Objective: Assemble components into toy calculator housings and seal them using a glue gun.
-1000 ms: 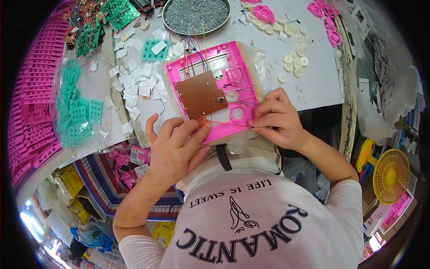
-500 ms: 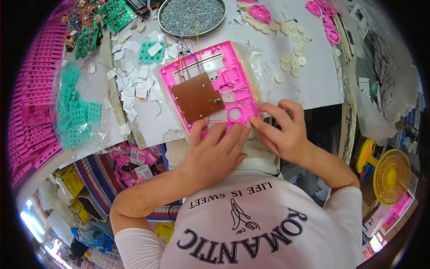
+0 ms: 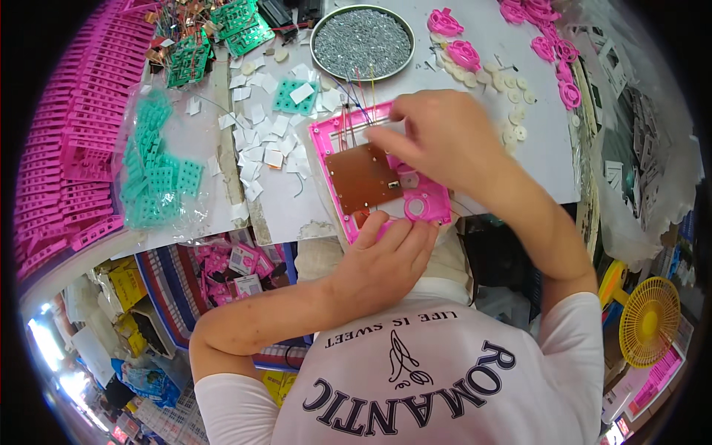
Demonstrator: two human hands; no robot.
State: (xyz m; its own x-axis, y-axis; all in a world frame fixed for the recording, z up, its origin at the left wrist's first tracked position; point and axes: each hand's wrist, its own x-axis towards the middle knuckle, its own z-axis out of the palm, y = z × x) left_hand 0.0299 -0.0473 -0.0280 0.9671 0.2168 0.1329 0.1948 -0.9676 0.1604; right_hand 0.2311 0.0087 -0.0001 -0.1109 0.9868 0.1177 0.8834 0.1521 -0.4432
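Our left grip (image 3: 389, 259) holds the pink casing (image 3: 437, 202) at the worktop's (image 3: 547, 163) front edge; our right grip (image 3: 449, 137) arches above, closure unclear

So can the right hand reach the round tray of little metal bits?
Probably yes. The right hand is over the pink case, and the tray sits just past the case's far edge, uncovered. Some thin wires stick up between, but there seems to be room around them.

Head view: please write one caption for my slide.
Pink casing with brown board inside: left hand at its near edge, right hand over its far part.
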